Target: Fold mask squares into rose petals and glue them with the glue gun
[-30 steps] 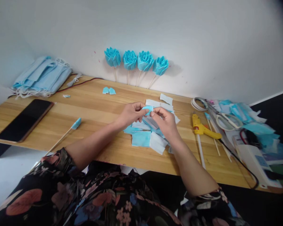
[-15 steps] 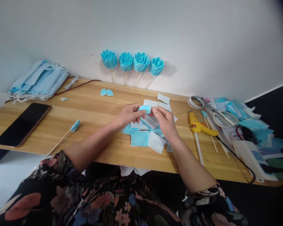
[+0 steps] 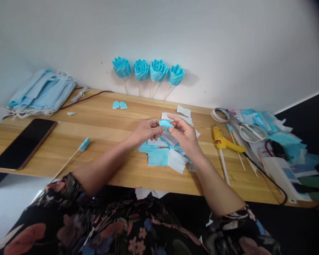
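Between both hands is a small folded piece of blue mask fabric (image 3: 165,124), its top edge now coming to a low point. My left hand (image 3: 148,131) pinches its left side between thumb and fingers. On the right side, my right hand (image 3: 184,134) holds it with the thumb low and the index finger raised behind. Below the hands lies a loose pile of cut blue and white fabric pieces (image 3: 158,157), partly covered by them. Two folded blue petals (image 3: 119,105) rest farther back on the table.
Several blue fabric roses (image 3: 141,70) on sticks lean against the wall. A blue-tipped stick (image 3: 66,163) and a phone (image 3: 25,143) lie left, near stacked face masks (image 3: 42,90). At right are a yellow glue gun (image 3: 223,140), scissors (image 3: 252,132), tape (image 3: 220,115) and a power strip (image 3: 284,177).
The fabric piece has gone from a flat-topped strip to a pointed fold. My right index finger has lifted and spread away from the thumb; the left hand keeps its pinch.
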`<action>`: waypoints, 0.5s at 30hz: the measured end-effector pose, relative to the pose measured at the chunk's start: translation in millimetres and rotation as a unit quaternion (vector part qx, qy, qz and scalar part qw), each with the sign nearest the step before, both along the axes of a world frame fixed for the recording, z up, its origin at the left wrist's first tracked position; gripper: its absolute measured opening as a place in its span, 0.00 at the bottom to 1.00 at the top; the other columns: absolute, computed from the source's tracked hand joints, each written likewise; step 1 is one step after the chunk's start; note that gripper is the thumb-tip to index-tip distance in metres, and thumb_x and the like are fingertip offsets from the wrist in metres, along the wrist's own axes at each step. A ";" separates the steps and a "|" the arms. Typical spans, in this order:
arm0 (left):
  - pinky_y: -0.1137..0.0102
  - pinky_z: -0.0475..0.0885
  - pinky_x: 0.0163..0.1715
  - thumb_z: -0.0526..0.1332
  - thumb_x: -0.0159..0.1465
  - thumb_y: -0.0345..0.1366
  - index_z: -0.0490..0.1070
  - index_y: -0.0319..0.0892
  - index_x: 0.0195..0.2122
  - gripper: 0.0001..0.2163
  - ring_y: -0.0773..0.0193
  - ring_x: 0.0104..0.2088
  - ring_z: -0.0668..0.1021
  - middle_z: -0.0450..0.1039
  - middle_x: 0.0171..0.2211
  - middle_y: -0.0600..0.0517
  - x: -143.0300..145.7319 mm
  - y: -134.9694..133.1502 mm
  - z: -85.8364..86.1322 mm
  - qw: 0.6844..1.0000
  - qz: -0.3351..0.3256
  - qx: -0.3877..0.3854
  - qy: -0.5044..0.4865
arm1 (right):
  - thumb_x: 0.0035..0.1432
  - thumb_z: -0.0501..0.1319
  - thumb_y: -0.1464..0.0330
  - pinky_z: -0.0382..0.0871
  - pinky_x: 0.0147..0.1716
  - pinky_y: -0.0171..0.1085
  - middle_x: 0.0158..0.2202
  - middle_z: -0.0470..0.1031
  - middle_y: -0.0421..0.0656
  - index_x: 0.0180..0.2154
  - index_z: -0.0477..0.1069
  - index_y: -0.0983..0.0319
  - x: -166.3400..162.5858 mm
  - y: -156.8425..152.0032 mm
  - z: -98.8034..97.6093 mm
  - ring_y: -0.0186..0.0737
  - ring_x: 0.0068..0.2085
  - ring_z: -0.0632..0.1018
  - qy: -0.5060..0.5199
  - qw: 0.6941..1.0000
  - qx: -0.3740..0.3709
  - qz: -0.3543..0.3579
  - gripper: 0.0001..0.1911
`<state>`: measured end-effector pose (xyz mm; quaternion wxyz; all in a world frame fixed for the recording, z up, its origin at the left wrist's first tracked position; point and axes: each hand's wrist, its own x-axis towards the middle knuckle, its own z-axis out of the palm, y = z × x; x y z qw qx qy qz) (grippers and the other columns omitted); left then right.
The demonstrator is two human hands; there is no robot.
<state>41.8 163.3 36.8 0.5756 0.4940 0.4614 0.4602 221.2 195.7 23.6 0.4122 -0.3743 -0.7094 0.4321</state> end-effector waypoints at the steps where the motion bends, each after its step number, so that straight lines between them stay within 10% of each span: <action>1: 0.76 0.61 0.18 0.64 0.58 0.32 0.70 0.38 0.30 0.04 0.75 0.17 0.69 0.71 0.22 0.56 -1.0 1.0 -1.8 1.000 0.001 -0.004 -0.020 | 0.58 0.64 0.65 0.70 0.46 0.43 0.36 0.75 0.40 0.54 0.72 0.56 -0.4 -0.7 1.4 0.39 0.39 0.76 0.001 1.000 0.000 0.003 0.22; 8: 0.75 0.63 0.18 0.65 0.60 0.42 0.69 0.39 0.33 0.11 0.72 0.18 0.71 0.71 0.24 0.55 -3.8 3.2 -4.4 0.991 0.020 -0.017 -0.134 | 0.58 0.63 0.66 0.70 0.44 0.43 0.35 0.75 0.40 0.54 0.72 0.58 -2.6 -4.2 6.0 0.39 0.38 0.75 -0.003 1.000 0.007 -0.011 0.22; 15: 0.76 0.63 0.21 0.67 0.57 0.43 0.69 0.39 0.27 0.13 0.74 0.20 0.68 0.66 0.20 0.57 0.8 -0.9 -4.4 1.000 -0.017 0.011 -0.007 | 0.59 0.63 0.65 0.70 0.44 0.43 0.37 0.75 0.40 0.55 0.71 0.56 -2.8 -4.6 3.2 0.39 0.38 0.75 0.035 0.999 -0.011 -0.011 0.22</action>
